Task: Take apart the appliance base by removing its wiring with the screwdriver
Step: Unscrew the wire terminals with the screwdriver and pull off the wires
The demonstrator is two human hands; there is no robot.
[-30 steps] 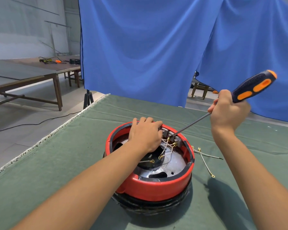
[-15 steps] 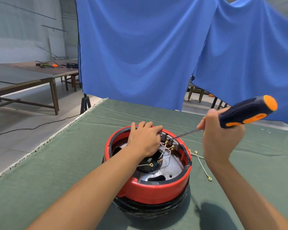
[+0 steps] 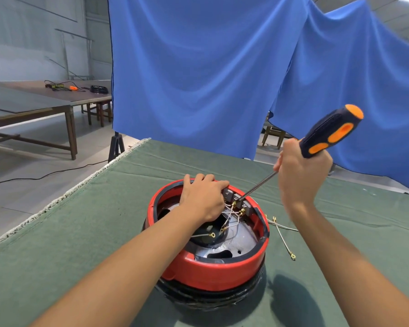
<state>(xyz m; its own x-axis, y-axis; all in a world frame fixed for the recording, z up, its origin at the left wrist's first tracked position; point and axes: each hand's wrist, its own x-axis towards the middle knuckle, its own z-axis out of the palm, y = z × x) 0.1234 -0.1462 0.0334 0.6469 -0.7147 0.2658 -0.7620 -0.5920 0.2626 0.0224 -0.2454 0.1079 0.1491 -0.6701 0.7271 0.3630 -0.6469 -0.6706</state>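
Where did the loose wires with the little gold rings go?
In the head view, the loose wires lie on the green cloth, just right of the red appliance base, below the right hand.
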